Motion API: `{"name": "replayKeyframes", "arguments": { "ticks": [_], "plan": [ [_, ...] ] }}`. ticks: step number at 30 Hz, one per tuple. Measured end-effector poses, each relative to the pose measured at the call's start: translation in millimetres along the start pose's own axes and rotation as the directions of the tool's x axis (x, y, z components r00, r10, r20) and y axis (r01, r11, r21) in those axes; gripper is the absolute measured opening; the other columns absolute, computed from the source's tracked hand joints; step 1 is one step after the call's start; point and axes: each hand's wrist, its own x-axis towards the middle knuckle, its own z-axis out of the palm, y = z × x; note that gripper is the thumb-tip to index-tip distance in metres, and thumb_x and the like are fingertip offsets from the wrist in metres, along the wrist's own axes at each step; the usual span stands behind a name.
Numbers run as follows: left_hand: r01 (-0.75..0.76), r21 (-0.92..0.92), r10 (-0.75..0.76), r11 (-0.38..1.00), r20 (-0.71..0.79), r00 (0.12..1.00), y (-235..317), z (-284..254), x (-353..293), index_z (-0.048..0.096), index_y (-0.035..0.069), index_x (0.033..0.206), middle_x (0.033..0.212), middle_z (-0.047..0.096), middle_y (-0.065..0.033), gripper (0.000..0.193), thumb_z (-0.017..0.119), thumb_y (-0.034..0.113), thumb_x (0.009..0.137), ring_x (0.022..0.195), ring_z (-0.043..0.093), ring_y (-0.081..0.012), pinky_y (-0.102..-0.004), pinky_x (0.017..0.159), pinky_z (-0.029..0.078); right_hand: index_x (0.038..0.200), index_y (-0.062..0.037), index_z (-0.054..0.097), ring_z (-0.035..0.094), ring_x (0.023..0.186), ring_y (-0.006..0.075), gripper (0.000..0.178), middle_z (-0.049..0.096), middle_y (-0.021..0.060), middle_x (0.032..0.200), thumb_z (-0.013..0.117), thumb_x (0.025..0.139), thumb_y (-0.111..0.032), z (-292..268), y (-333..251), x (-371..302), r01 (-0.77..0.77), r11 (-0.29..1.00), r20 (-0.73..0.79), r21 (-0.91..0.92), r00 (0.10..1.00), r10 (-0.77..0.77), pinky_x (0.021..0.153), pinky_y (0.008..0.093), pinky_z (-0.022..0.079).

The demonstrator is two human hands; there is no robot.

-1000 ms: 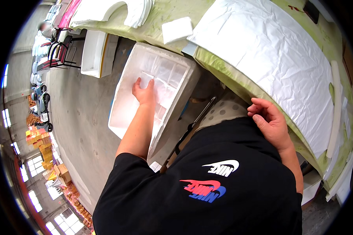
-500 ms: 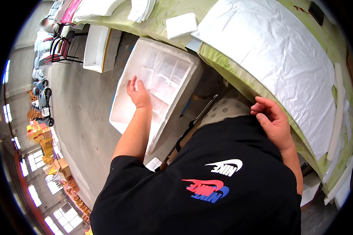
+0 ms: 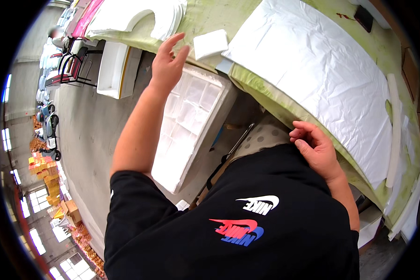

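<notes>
My left hand (image 3: 168, 60) is raised over the far edge of a white foam box, with its fingers and thumb apart and nothing in them. A small white square stack (image 3: 211, 44) lies on the table just right of its fingertips. Below that hand stands the foam box (image 3: 204, 135), filled with rows of white packs (image 3: 191, 109) that look wrapped in clear film. My right hand (image 3: 315, 149) hovers beside the table's near edge. Its fingers are loosely bent, the thumb stands off from them, and I see nothing held.
A table (image 3: 261, 88) under greenish covering curves along the far and right sides. On it lie a wide crinkled white sheet (image 3: 308, 79), curved white pieces (image 3: 126, 18) and a dark flat object (image 3: 363, 18). Another white box (image 3: 112, 70) and a black-framed chair (image 3: 74, 65) stand at left.
My left hand has moved up and away, from over the box's packs to the table's edge near the white square stack. My right hand has barely moved.
</notes>
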Motion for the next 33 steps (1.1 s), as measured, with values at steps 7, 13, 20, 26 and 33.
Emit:
{"name": "replayKeyframes", "arguments": {
  "ticks": [7,13,20,26,33],
  "plan": [
    [-0.081,0.473,-0.157,0.877,0.442,0.883,49.2,13.5,52.9,0.056,0.014,0.147,0.140,0.062,-0.0153,0.072,0.079,0.039,0.083,0.127,0.060,-0.0309,-0.0378,0.107,0.048,0.137,-0.0051,0.060,0.061,0.101,0.0091,0.041,0.067,0.0036,0.112,0.065,0.097,0.000,-2.4,2.4,-7.6,0.005,1.000,-0.025,0.005,1.000,-0.005,0.091,0.0255,0.051],
    [0.022,0.537,-0.345,0.843,0.510,0.788,62.0,12.7,60.9,0.058,0.009,0.140,0.134,0.064,-0.0177,0.085,0.087,0.046,0.069,0.122,0.063,-0.0327,-0.0394,0.100,0.052,0.138,-0.0052,0.059,0.061,0.101,0.0092,0.042,0.067,0.0034,0.111,0.065,0.097,0.000,-3.7,3.6,-9.4,-0.004,1.000,-0.024,-0.018,1.000,0.004,0.091,0.0256,0.051],
    [0.203,0.358,-0.367,0.911,0.485,0.793,52.3,2.3,30.6,0.050,0.005,0.146,0.134,0.062,-0.0198,0.081,0.084,0.034,0.079,0.118,0.064,-0.0305,-0.0384,0.096,0.053,0.138,-0.0052,0.059,0.061,0.103,0.0091,0.042,0.067,0.0028,0.112,0.065,0.097,0.001,-0.2,3.6,-7.3,-0.015,1.000,-0.023,-0.012,1.000,0.015,0.092,0.0244,0.050],
    [0.587,-0.499,-0.460,0.637,0.365,0.810,0.2,-41.6,-33.5,0.051,0.005,0.145,0.127,0.064,-0.0133,0.058,0.068,0.015,0.091,0.111,0.064,-0.0220,-0.0375,0.094,0.051,0.139,-0.0045,0.058,0.061,0.104,0.0095,0.042,0.066,0.0033,0.114,0.064,0.098,0.001,-0.7,5.2,-5.3,-0.023,1.000,-0.005,-0.004,1.000,0.023,0.093,0.0247,0.050],
    [0.888,-0.078,-0.812,0.454,0.374,0.448,-62.4,-95.5,-161.5,0.066,0.007,0.126,0.110,0.070,-0.0027,0.040,0.057,0.006,0.087,0.103,0.066,-0.0167,-0.0346,0.088,0.052,0.141,-0.0023,0.055,0.061,0.105,0.0126,0.043,0.066,0.0058,0.117,0.062,0.099,0.001,-0.6,9.8,0.2,-0.059,0.998,0.031,0.018,0.998,0.059,0.098,0.0282,0.050]
  ]
}}
